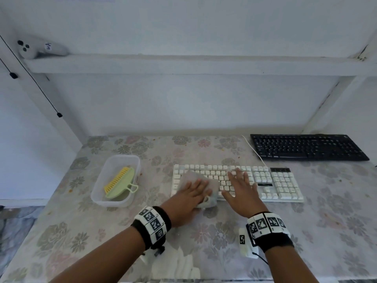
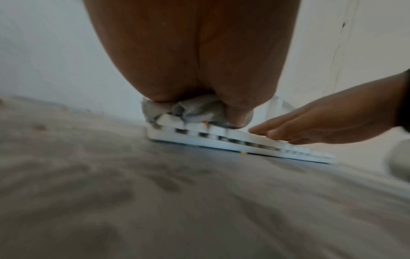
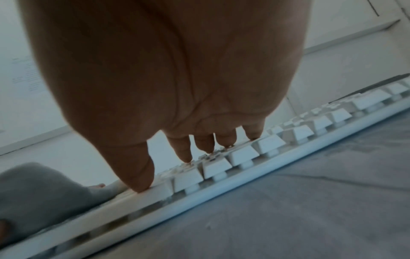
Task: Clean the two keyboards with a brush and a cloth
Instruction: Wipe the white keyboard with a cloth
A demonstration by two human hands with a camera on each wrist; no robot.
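A white keyboard (image 1: 281,184) lies mid-table on a flowered cloth cover. A grey cloth (image 1: 189,176) covers its left end, and my left hand (image 1: 193,190) presses flat on that cloth with straight fingers. In the left wrist view the cloth (image 2: 199,108) is bunched under my palm (image 2: 188,52) on the keyboard (image 2: 221,140). My right hand (image 1: 240,186) rests open on the middle keys, fingers spread; the right wrist view shows its fingertips (image 3: 186,157) touching the keys (image 3: 244,156). A black keyboard (image 1: 308,147) lies at the back right. A green and yellow brush (image 1: 120,182) lies in a clear tub (image 1: 122,157).
The tub stands left of the white keyboard. A white cable (image 1: 254,150) runs from the white keyboard past the black one. A white shelf (image 1: 183,64) spans the wall above, with a white controller (image 1: 38,49) on it. Crumbs dot the table cover.
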